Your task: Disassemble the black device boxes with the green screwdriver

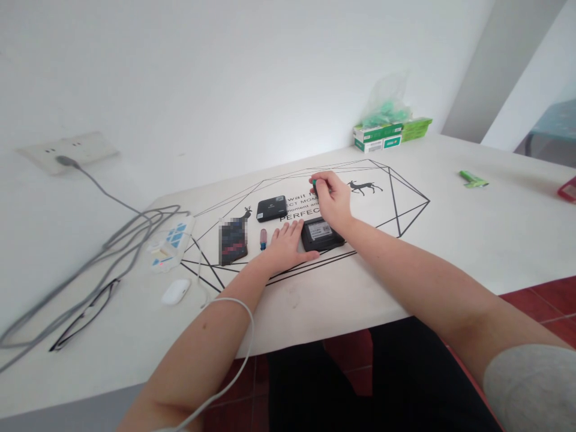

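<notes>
White cable (245, 324) loops over the left forearm at the near edge of the counter (405, 288). Further in, the left hand (285, 243) lies flat with its fingers spread and its thumb against the near edge of a flat black device (321, 235), label side up. Just left of that hand lie a small blue-tipped tool (263, 239) and a phone (233, 241). Behind the device the right hand (332, 198) is closed around a teal-capped tool (314, 181), whose cap shows above the fingers. Beyond, a second black box (272, 209) lies apart, and a green tissue pack (389, 135) stands by the wall
</notes>
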